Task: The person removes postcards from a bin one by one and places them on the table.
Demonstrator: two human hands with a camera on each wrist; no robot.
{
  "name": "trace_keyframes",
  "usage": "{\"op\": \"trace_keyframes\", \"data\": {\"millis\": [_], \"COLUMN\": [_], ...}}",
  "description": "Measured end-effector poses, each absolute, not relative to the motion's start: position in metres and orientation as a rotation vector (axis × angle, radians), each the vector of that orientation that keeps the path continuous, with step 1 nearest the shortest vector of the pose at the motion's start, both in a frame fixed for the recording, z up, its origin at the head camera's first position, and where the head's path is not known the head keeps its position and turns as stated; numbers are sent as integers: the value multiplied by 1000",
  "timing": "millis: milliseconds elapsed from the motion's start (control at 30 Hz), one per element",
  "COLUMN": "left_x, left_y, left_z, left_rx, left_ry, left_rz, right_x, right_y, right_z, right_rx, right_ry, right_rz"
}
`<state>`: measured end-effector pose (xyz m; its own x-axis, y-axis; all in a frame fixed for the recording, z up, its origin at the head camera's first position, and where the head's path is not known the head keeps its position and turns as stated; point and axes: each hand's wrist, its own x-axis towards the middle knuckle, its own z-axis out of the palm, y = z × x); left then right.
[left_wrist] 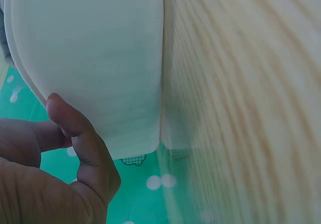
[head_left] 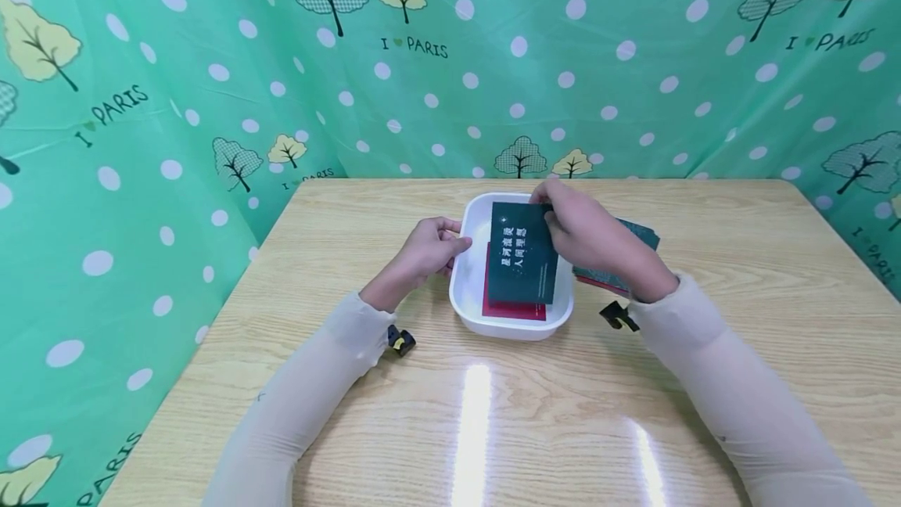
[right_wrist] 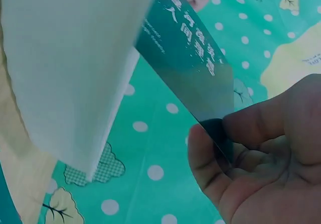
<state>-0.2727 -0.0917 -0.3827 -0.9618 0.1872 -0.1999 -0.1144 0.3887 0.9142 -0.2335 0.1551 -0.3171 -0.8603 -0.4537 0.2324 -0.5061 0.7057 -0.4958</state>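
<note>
A dark green card with white Chinese lettering is pinched at its upper right by my right hand. In the right wrist view the thumb and fingers hold the card by one end. The card is over a white plastic box and overlaps a red card inside it. My left hand holds the box's left rim; in the left wrist view the thumb lies at the rim and the fingers are on the outside.
A stack of dark green and red cards lies right of the box, partly hidden by my right hand. Black straps with clips are at both sleeves. The wooden table meets a green dotted curtain at the back.
</note>
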Motion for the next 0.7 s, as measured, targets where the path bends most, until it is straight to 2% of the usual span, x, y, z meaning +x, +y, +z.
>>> {"op": "trace_keyframes", "data": {"millis": [367,700], "left_x": [-273,-272], "left_y": [-92,-92], "left_z": [-384,-382], "left_rx": [70,78], "left_ry": [2371,2347], "left_rz": [1599,1628], "right_x": [-237,-239], "right_y": [172,200], "right_z": [-305,-291], "right_rx": [704,452], "right_ry": [-2466,-2332], "right_rz": [898,970]}}
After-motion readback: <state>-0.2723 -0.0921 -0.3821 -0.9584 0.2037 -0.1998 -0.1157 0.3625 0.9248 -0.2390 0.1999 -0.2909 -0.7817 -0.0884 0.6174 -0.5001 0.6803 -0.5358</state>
